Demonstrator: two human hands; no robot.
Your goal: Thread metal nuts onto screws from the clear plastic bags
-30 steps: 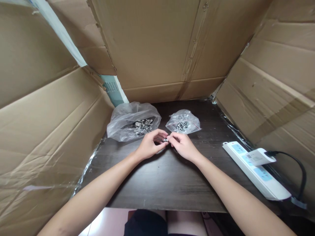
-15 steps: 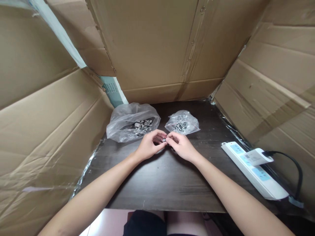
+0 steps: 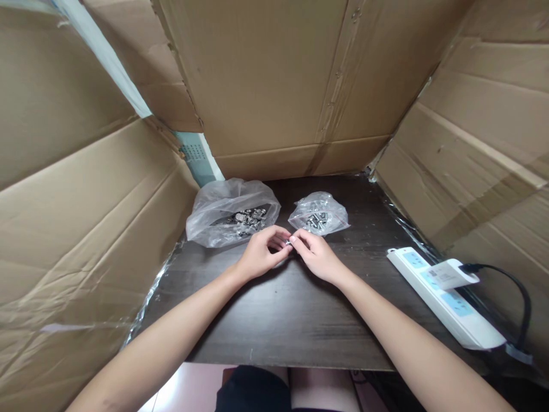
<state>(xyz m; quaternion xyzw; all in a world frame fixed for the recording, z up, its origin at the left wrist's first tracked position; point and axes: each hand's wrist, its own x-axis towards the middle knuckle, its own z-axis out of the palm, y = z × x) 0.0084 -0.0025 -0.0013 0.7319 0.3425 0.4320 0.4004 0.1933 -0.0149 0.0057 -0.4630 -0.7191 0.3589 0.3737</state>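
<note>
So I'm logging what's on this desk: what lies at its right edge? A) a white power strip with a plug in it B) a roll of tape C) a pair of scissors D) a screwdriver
A: a white power strip lies along the right edge of the dark table, with a white plug seated in it and a black cable beside it.

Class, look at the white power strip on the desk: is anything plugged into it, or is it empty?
In use. The white power strip has a white adapter seated on it, with a black cable running off.
</note>
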